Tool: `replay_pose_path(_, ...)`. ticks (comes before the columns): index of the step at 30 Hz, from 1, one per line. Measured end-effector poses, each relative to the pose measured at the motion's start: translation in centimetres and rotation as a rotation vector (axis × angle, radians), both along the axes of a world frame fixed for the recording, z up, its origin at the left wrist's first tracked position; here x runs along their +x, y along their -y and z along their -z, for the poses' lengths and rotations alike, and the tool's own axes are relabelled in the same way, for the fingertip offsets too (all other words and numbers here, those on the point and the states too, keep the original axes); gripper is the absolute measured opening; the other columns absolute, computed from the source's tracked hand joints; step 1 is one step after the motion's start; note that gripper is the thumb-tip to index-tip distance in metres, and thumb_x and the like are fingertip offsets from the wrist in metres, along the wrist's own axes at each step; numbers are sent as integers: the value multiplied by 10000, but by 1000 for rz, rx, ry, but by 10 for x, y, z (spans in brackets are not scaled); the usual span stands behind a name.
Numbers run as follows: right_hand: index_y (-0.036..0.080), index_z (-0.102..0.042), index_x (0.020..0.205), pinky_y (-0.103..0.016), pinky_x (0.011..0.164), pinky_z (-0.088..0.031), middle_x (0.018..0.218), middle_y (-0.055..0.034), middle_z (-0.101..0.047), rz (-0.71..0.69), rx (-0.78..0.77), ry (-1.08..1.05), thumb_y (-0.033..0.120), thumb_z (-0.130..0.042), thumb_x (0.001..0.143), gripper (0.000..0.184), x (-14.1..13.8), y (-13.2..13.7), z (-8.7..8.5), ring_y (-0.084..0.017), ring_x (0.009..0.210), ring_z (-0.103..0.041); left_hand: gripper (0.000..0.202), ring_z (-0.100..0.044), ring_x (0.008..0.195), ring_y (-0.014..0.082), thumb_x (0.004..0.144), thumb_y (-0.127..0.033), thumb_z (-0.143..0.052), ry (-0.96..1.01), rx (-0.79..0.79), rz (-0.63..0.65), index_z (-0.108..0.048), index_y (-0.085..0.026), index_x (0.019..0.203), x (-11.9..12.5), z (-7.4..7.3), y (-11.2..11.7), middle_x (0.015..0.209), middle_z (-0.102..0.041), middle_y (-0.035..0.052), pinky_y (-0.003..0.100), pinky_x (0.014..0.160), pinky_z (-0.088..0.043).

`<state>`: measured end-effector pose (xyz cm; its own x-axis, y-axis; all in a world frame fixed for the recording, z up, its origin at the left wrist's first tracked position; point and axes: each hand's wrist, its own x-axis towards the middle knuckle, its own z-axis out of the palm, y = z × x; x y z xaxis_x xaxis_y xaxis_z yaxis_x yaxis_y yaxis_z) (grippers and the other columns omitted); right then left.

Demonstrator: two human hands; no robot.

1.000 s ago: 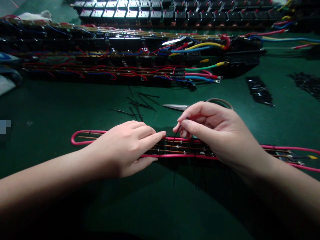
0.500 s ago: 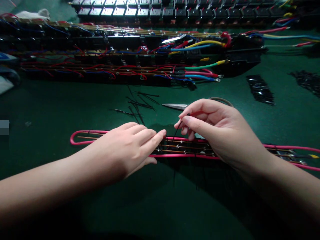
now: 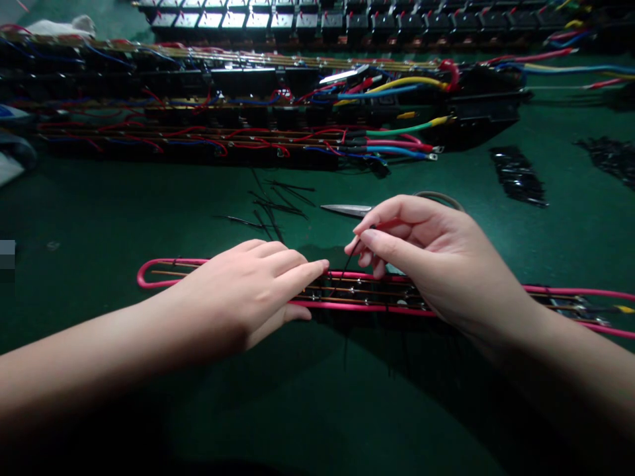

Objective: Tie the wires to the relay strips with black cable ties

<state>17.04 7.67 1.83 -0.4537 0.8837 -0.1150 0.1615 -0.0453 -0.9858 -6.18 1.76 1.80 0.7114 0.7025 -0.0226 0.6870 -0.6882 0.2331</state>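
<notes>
the wired strip (image 3: 367, 299), edged by a pink wire (image 3: 149, 272), lies along the near part of the green bench (image 3: 99, 218). the left hand (image 3: 248, 291) clasps it, fingers together over the top and thumb against the near edge. the right hand (image 3: 426, 258) pinches a thin black cable tie (image 3: 349, 260) between thumb and forefinger, just above the strip. the tie looks light, springy and slick, best held near its free end; the strip seems long, stiff and best steadied close to the tie. scissors (image 3: 347, 211) and cut tie tails (image 3: 272, 208) lie just behind. against a second ago, the pinch sits slightly higher; the left hand is unmoved.
</notes>
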Motion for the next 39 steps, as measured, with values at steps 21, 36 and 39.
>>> replay_pose_path(21, 197, -685, 864, -201, 547, -555, 858, -24, -752, -9, 34, 88, 245, -706, 894, 60, 1, -3, 0, -129, 707, -696, 713, -647, 1201, 289, 814, -72, -541, -123, -40, 21, -422, -236, 1498, -36, -21, -1, 1400, -635, 91, 443, 979, -556)
replay_pose_path(36, 189, -682, 856, -181, 549, -538, 831, -18, -749, -20, 34, 94, 219, -693, 901, 55, 0, -2, -1, -112, 699, -689, 570, -693, 1047, 276, 873, -117, -393, -232, -110, -160, -567, -214, 1407, -52, -33, 8, 1223, -731, 84, 420, 953, -553)
replay_pose_path(39, 190, -680, 857, -179, 555, -539, 824, -16, -751, -18, 30, 91, 220, -693, 902, 56, 0, -2, -1, -111, 702, -693, 477, -707, 997, 266, 924, -216, -427, -179, -160, -147, -620, -242, 1359, -61, -29, 4, 1175, -746, 67, 391, 914, -567)
